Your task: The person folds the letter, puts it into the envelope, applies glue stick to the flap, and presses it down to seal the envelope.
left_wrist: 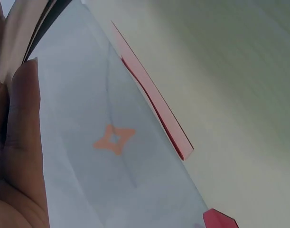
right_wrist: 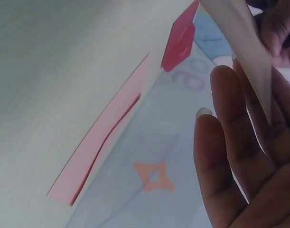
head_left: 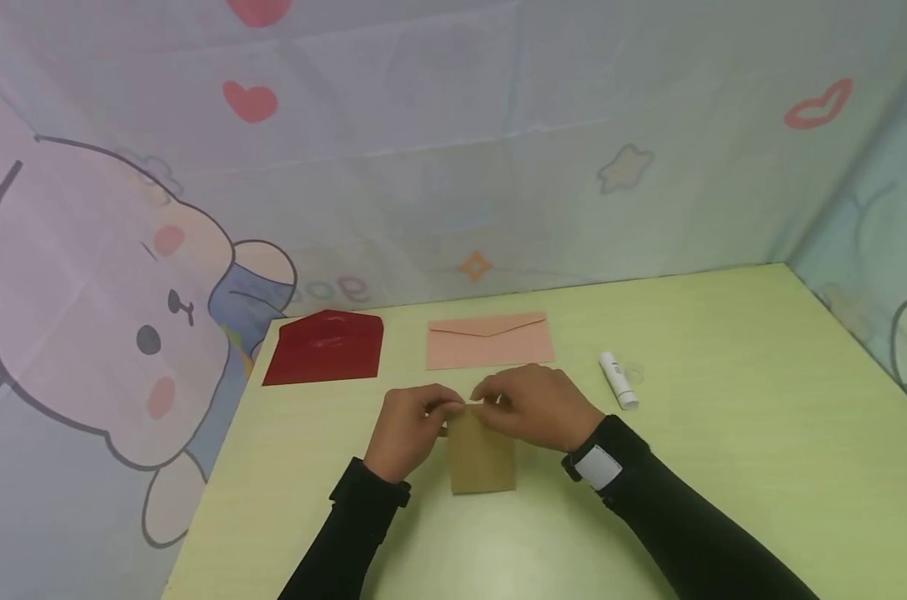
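Note:
A small brown paper envelope (head_left: pixel 483 454) is held upright in front of me, its lower edge toward my body. My left hand (head_left: pixel 412 425) pinches its top left corner between thumb and fingers; the left wrist view shows the brown paper (left_wrist: pixel 22 33) above the thumb. At the top right edge, my right hand (head_left: pixel 536 407) grips the paper with its thumb in front. In the right wrist view the envelope's side (right_wrist: pixel 244 42) stands between the right fingers (right_wrist: pixel 228 102), and part of the left hand (right_wrist: pixel 280 31) shows behind it.
Behind the hands, a pink envelope (head_left: pixel 489 350) lies on the pale yellow table (head_left: pixel 724 358), with a dark red envelope (head_left: pixel 326 354) to its left. A white glue stick (head_left: pixel 618 381) lies to the right. A printed cloth (head_left: pixel 438 183) hangs along the table's far edge.

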`<state>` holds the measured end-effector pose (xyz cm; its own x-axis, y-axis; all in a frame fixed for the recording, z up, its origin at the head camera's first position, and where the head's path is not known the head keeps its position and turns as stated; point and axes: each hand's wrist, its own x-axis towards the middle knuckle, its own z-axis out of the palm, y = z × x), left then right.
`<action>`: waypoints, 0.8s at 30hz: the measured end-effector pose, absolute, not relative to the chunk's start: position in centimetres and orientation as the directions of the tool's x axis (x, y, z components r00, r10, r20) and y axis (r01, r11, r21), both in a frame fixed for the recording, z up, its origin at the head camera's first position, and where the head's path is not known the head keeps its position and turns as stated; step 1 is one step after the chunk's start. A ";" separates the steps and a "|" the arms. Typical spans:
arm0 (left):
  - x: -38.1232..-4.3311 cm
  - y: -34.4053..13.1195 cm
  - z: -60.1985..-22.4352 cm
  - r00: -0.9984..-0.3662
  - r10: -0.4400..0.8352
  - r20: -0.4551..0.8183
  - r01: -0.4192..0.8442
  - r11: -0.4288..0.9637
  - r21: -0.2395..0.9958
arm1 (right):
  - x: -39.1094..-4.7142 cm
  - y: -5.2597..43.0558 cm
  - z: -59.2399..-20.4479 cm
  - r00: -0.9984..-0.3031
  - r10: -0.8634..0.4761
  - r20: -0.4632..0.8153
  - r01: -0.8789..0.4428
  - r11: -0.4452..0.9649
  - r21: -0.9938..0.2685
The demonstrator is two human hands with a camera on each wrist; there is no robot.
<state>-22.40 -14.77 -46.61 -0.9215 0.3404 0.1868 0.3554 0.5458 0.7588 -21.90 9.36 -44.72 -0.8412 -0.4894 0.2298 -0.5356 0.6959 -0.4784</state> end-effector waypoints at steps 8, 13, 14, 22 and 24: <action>-22.6 -15.0 -46.7 -0.929 0.299 0.219 0.354 0.538 0.765 | -22.0 9.9 -45.7 -0.884 -0.420 0.206 -0.452 0.650 -0.611; -22.9 -15.4 -46.6 -0.962 0.209 0.179 0.250 0.397 0.883 | -21.9 10.9 -46.9 -0.923 -0.319 0.214 -0.359 0.518 -0.776; -23.0 -15.4 -46.7 -0.967 0.197 0.162 0.227 0.369 0.901 | -21.9 10.9 -47.0 -0.927 -0.301 0.225 -0.355 0.503 -0.788; -22.7 -15.8 -46.9 -0.870 0.486 0.077 0.400 0.607 0.686 | -21.6 9.9 -46.8 -0.887 -0.327 0.326 -0.460 0.682 -0.568; -22.7 -15.5 -46.9 -0.844 0.532 0.074 0.443 0.612 0.655 | -21.4 9.5 -46.8 -0.865 -0.392 0.312 -0.498 0.741 -0.450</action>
